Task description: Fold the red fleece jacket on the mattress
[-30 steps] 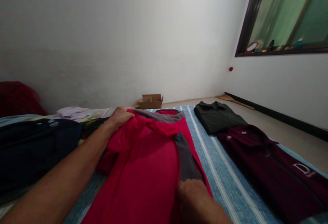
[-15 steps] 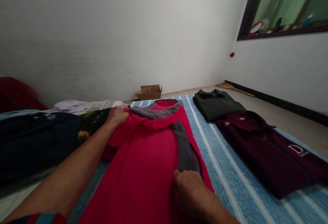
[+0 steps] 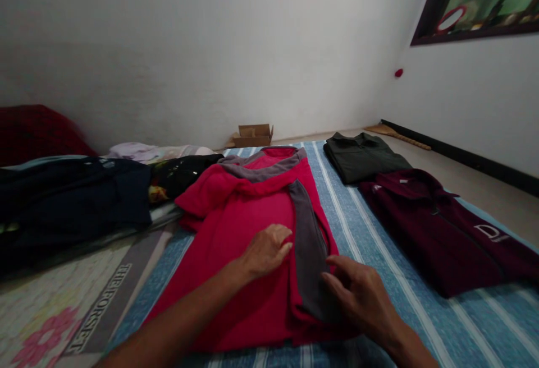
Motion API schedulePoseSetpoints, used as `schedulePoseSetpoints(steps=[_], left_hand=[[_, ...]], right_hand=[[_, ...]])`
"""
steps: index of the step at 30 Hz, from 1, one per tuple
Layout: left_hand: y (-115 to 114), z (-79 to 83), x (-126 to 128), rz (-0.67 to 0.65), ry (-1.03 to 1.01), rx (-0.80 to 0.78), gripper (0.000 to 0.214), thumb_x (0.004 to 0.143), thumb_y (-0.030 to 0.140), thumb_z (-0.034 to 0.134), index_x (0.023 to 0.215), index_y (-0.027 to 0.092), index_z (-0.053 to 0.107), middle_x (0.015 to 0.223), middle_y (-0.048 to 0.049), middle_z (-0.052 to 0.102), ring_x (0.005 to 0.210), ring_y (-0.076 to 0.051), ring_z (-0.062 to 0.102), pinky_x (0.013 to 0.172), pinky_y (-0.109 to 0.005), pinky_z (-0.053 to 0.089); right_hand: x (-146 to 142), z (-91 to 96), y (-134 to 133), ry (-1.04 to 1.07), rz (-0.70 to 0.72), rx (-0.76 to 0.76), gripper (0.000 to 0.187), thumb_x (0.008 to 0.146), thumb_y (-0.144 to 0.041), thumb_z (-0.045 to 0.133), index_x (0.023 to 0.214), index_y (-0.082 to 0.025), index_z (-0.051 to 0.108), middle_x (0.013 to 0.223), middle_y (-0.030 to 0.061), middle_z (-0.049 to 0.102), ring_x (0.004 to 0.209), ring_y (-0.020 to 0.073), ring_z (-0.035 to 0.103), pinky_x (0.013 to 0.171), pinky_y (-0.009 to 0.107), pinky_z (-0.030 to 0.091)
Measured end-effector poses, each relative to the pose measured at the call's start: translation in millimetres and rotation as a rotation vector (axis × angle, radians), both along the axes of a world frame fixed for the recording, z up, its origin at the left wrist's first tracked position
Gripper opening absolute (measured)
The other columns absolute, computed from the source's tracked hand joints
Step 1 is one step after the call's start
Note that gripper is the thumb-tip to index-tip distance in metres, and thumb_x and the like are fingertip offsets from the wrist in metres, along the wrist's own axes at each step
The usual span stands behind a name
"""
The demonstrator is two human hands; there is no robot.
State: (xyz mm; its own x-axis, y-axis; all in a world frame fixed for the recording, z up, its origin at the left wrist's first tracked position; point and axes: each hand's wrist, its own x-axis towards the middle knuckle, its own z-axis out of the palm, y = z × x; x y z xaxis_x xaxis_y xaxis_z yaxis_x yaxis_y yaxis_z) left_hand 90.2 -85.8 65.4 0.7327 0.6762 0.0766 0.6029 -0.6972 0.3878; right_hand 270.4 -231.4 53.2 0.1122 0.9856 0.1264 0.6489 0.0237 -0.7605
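A red jersey-like top with grey panels [image 3: 236, 233] lies spread on the blue striped sheet, its collar end away from me and one side folded inward. Over its middle is my left hand [image 3: 267, 249], fingers loosely bent, thumb apart, holding nothing. At the right edge of the grey panel [image 3: 309, 250] is my right hand [image 3: 364, 292], its thumb and forefinger parted beside the cloth. Whether those fingertips touch the fabric is hard to tell.
Folded to the right are a maroon zip jacket [image 3: 438, 233] and a dark green garment [image 3: 366, 157]. Dark navy clothes [image 3: 84, 194] and a black patterned piece [image 3: 181, 174] lie left on a flowered cover [image 3: 59, 300]. A cardboard box [image 3: 254, 136] stands by the wall.
My left hand has let go of the collar area and come back toward me, to the middle of the top. My right hand has shifted right, its fingers now parted.
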Motion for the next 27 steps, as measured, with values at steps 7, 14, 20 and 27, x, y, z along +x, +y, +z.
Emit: schedulePoseSetpoints(steps=[7,14,20,27], left_hand=[[-54,-14.1,8,0.519,-0.333,-0.749,0.031,0.075,0.040,0.055,0.094,0.016,0.050,0.058,0.0053,0.050,0.050,-0.012,0.050,0.042,-0.020,0.036],[-68,-3.3,13,0.551,-0.457,-1.168,0.038,0.058,0.037,0.071,0.083,0.015,0.051,0.059,0.0032,0.056,0.047,-0.012,0.053,0.041,-0.022,0.043],[-74,5.2,23,0.519,-0.750,-1.514,0.025,0.057,0.021,0.069,0.078,0.014,0.057,0.060,0.0001,0.063,0.048,-0.013,0.058,0.048,-0.027,0.050],[-68,18.2,39,0.520,-0.874,-1.504,0.018,0.054,0.011,0.066,0.068,0.014,0.056,0.062,0.0005,0.066,0.053,-0.013,0.061,0.058,-0.025,0.051]], right_hand=[[25,-35.8,-44,-0.144,0.074,0.123,0.051,0.078,-0.036,0.061,0.124,-0.020,0.049,0.116,0.0089,0.059,0.105,0.0208,0.056,0.087,0.032,0.048],[2,-61.3,-46,-0.249,-0.015,0.195,0.059,0.076,-0.030,0.059,0.131,-0.018,0.043,0.128,0.0118,0.050,0.116,0.0239,0.050,0.094,0.036,0.045],[-3,-58.9,-44,-0.226,-0.044,0.221,0.055,0.078,-0.029,0.054,0.130,-0.019,0.040,0.125,0.0107,0.049,0.113,0.0217,0.051,0.091,0.033,0.047],[-8,-61.4,-34,-0.315,-0.233,0.253,0.064,0.065,-0.006,0.041,0.128,-0.014,0.040,0.116,0.0134,0.054,0.109,0.0250,0.051,0.086,0.038,0.048]])
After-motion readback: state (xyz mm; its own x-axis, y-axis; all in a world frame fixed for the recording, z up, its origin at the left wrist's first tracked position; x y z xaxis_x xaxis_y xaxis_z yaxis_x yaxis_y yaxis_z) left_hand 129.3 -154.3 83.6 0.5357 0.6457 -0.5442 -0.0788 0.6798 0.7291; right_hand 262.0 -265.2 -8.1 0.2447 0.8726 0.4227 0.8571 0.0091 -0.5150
